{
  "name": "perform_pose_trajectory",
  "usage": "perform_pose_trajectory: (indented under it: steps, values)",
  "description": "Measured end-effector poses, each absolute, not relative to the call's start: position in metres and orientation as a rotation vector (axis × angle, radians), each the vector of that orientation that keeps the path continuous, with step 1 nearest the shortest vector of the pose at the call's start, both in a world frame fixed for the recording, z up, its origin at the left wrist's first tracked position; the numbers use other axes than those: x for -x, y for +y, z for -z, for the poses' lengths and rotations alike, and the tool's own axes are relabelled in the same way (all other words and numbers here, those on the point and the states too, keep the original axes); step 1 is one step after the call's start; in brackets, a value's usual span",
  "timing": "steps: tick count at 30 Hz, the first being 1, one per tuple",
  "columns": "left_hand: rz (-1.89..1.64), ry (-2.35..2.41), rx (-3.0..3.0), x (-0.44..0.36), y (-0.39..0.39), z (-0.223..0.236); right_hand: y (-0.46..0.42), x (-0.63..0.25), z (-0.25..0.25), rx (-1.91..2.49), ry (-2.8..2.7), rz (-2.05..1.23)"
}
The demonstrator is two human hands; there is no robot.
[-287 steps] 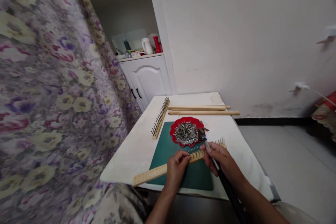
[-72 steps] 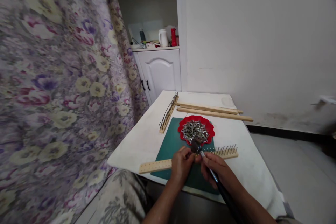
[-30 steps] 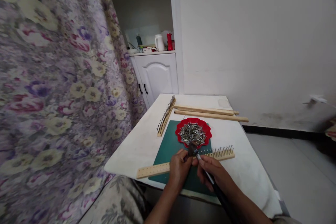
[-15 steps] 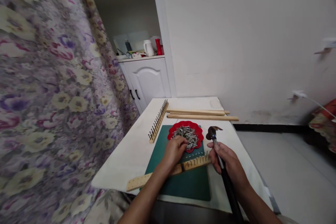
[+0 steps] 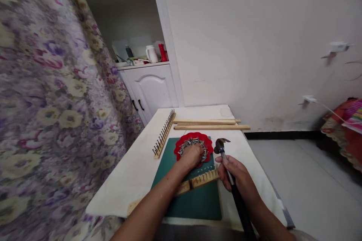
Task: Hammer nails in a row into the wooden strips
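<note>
My left hand (image 5: 192, 155) reaches into a red scalloped bowl (image 5: 208, 144) of silver nails (image 5: 185, 144). Its fingers point down among the nails, and their tips are hidden. My right hand (image 5: 234, 174) is wrapped round a claw hammer (image 5: 221, 145), held upright with the head just right of the bowl. Under my left forearm lies a wooden strip (image 5: 205, 178) with a dark mark across it. A row of nails stands in its right part; my forearm covers some of its left part.
A green mat (image 5: 195, 205) lies beneath the bowl and strip on the white-covered table (image 5: 121, 180). At the back left is a strip studded with upright nails (image 5: 164, 135). Two plain wooden strips (image 5: 212, 127) lie along the back. A floral curtain (image 5: 70, 120) hangs at left.
My left hand has moved forward and deeper into the bowl of nails. My right hand still holds the hammer. The whole view has shifted slightly, with things now further left.
</note>
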State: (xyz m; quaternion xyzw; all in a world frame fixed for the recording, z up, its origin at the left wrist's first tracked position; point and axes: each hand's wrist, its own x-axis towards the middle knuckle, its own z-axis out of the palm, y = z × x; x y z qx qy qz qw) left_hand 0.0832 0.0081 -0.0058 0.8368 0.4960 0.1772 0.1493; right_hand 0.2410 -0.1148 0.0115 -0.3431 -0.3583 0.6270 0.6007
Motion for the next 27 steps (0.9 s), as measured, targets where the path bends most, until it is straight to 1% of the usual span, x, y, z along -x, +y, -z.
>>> perform_pose_trajectory:
  steps: [5, 12, 19, 23, 27]
  values:
    - [-0.469, 1.386, -2.508, -0.074, 0.004, 0.001, -0.115, -0.239, -0.010, 0.803, -0.836, -1.435]
    - [-0.627, 1.349, -2.467, -0.063, -0.008, -0.005, -0.107, -0.234, 0.000, 0.839, -0.892, -1.401]
    - [-0.866, 1.090, -2.263, -0.065, -0.067, -0.021, -0.103, -0.225, 0.001, 0.932, -0.937, -1.251]
    - [-0.935, 1.115, -2.212, -0.070, -0.098, -0.022, -0.106, -0.223, 0.003, 0.927, -0.960, -1.265]
    - [-1.013, 1.187, -2.150, -0.071, -0.112, -0.020, -0.109, -0.223, 0.006, 0.900, -0.976, -1.319]
